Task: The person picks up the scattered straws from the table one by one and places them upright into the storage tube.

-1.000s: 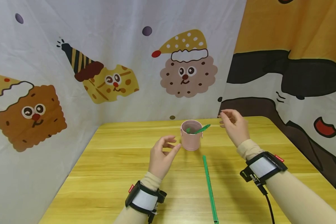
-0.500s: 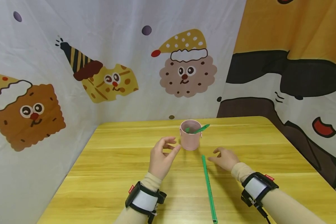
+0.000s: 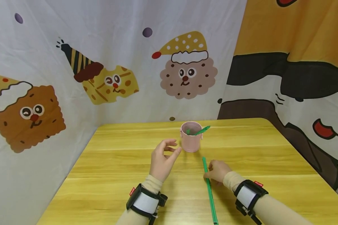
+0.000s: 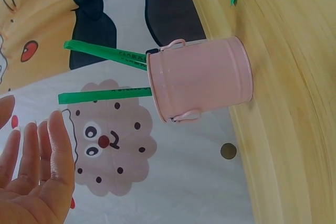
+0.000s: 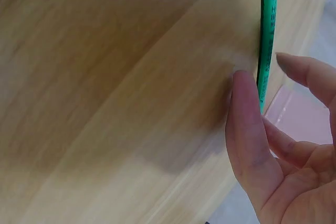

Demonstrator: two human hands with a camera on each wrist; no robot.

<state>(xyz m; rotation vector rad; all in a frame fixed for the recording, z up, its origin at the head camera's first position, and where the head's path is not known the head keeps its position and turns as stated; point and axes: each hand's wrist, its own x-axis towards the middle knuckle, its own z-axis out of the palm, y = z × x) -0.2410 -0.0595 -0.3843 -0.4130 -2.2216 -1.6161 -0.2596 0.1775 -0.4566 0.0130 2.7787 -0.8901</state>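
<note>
A long, thin green stick [image 3: 211, 197] with dark printed lettering, possibly a wrapped straw, lies lengthwise on the table [image 3: 115, 175]. My right hand [image 3: 218, 171] is at its far half. In the right wrist view, thumb and fingers [image 5: 247, 114] stand on either side of the stick [image 5: 268, 35], with a gap between them. Beyond it stands a small pink bucket [image 3: 190, 143] with side handles. Similar green sticks [image 4: 105, 96] poke out of its mouth in the left wrist view. Left of the bucket, my left hand [image 3: 162, 161] hovers with bent, spread fingers, holding nothing.
A printed cloth [image 3: 124, 37] with cartoon biscuits and cheese hangs behind the table and along its left side. More of it, in orange, black and white, rises at the right. Each wrist wears a strapped camera [image 3: 146, 201].
My right hand has come down from beside the bucket, moving toward me and left to the green stick on the table. My left hand and the bucket stay where they were.
</note>
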